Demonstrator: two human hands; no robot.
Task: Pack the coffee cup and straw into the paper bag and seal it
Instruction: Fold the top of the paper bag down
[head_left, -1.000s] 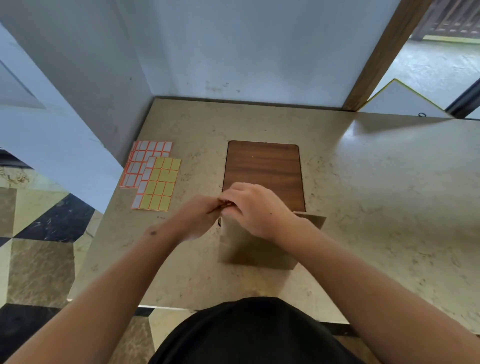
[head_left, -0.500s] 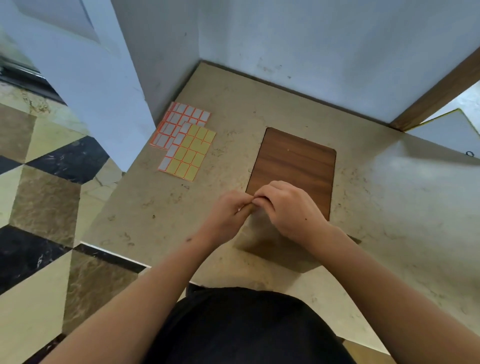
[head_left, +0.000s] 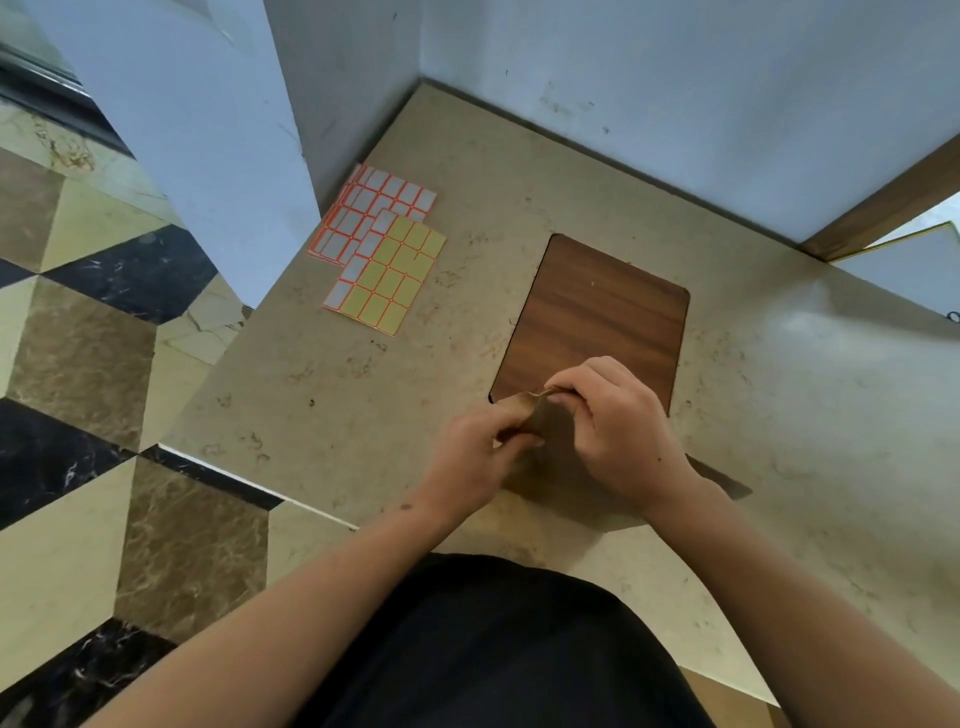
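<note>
A brown paper bag (head_left: 558, 467) stands on the stone table (head_left: 363, 395), just in front of a dark wooden board (head_left: 602, 317). My left hand (head_left: 480, 457) and my right hand (head_left: 618, 421) both pinch the bag's top edge, which is bent over between my fingers. Most of the bag is hidden under my hands. The coffee cup and the straw are not in sight.
Sheets of sticker labels (head_left: 382, 249), white and yellow with orange borders, lie at the table's far left near the wall (head_left: 675, 93). The table's left edge (head_left: 234, 470) drops to a patterned marble floor (head_left: 104, 415). Bare stone surface stretches to the right.
The camera has tilted and swung, shifting the table in view. My hands have stayed at the bag's top, and its edge now shows more bent over between my fingers.
</note>
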